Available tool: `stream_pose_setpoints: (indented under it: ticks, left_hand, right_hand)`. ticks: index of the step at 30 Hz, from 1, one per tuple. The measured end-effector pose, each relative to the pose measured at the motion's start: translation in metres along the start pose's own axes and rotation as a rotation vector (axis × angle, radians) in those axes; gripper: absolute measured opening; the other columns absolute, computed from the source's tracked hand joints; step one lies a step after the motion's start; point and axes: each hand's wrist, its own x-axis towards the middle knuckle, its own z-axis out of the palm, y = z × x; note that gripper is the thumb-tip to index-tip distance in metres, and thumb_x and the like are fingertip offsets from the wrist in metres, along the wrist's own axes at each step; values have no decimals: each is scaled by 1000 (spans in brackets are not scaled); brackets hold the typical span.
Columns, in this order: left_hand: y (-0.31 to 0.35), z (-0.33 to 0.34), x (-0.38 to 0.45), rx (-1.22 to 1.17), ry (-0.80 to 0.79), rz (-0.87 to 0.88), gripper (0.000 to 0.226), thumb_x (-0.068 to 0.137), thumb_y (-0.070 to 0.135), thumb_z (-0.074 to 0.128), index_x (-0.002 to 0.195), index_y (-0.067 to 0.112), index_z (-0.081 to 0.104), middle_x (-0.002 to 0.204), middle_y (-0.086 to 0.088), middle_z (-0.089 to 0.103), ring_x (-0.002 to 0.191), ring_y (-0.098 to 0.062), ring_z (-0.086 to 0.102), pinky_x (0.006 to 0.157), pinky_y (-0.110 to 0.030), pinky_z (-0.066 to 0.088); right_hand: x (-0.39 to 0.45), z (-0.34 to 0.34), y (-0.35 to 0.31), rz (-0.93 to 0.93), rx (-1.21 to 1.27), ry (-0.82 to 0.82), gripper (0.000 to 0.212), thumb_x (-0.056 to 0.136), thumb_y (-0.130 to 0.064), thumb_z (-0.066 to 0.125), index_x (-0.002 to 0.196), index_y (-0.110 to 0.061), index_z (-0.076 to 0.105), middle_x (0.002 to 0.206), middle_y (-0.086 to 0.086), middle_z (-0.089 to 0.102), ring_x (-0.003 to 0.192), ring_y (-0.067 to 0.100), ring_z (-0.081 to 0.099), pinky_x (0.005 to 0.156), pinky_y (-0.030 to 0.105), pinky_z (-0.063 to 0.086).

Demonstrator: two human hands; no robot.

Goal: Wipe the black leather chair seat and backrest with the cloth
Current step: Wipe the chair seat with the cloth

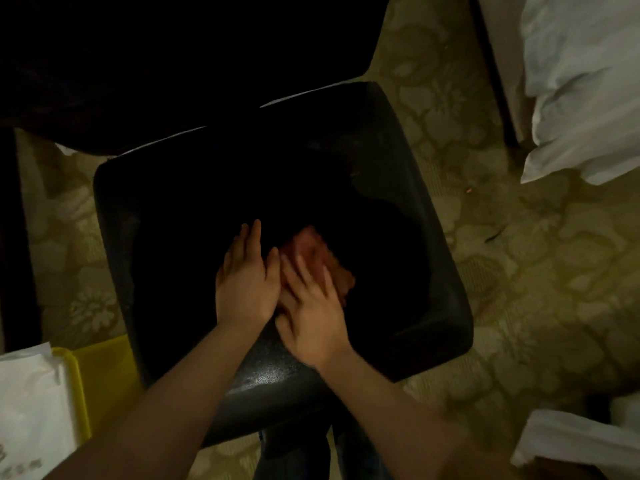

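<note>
Bedroom: patterned carpet (519, 271), white bedding (581, 98).

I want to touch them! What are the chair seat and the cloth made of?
The chair seat looks like black leather or a fake kind: its surface is pebbly and catches a soft shine near the front edge. The cloth under the right hand looks like soft reddish-orange fabric with a bumpy edge, but it is dim and blurred, so the exact kind is unclear. The left hand lies beside it.

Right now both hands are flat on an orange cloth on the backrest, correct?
Not quite. The head view shows the left hand and right hand flat on the orange cloth on the chair seat, not the backrest.
</note>
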Motion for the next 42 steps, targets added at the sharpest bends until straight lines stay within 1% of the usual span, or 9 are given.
stream_pose_setpoints:
  ticks: [4,9,13,20,23,28,33,36,42]
  left_hand:
    - [18,0,14,3,-15,25,55,97,33,32,148,22,12,157,-2,9,144,-21,12,114,-38,15]
    - [38,6,36,80,-96,-18,57,97,37,30,148,26,5,158,3,-1,145,-17,2,114,-41,12]
    - [47,6,42,95,-109,-30,56,98,38,29,148,29,4,157,5,-4,145,-16,-1,114,-42,10]
    - [49,3,58,49,-56,-116,53,98,37,25,148,28,7,158,3,-1,144,-20,4,115,-45,13]
    - [52,3,65,29,-11,-143,52,98,37,25,148,28,10,158,2,2,144,-22,6,115,-45,14]
    - [49,6,73,-1,-60,-137,51,99,36,24,147,26,14,158,0,0,145,-20,2,117,-42,11]
    - [39,3,78,-81,-75,-118,49,99,38,22,146,29,18,157,4,4,145,-17,3,117,-38,10]
    - [32,4,81,-116,-47,-110,49,98,39,24,146,28,20,157,4,8,145,-16,7,117,-42,12]
    - [19,-11,67,-223,77,-92,41,98,34,31,134,17,40,140,-7,44,125,-24,44,99,-35,36]
  right_hand:
    - [-77,-6,31,-88,-66,-76,70,70,-36,48,139,-32,40,151,-2,28,141,15,19,112,42,18]
    - [-44,-53,101,462,-29,145,65,77,-35,36,143,-33,31,152,2,24,142,21,15,114,47,16]
    - [62,-76,108,677,15,182,60,90,-38,29,147,-37,10,158,2,0,144,20,-6,115,47,-4]
    - [62,-38,51,37,-43,20,60,78,-37,36,137,-27,45,148,4,35,139,24,25,109,59,21]
    - [5,-37,71,-133,-96,-50,63,74,-37,44,137,-32,42,150,0,33,141,18,19,113,53,18]
    - [6,-69,129,262,-58,100,66,76,-38,39,142,-34,34,151,6,28,141,23,14,109,56,22]
    - [126,-87,114,540,-14,121,60,92,-42,22,148,-34,3,157,7,-8,143,26,-15,111,57,-7]
    - [162,-75,79,346,-72,52,62,95,-36,32,149,-31,2,157,6,-8,143,26,-14,111,57,-11]
    - [87,-36,45,-155,-155,-53,62,81,-38,40,141,-27,34,149,3,34,140,22,19,111,58,18]
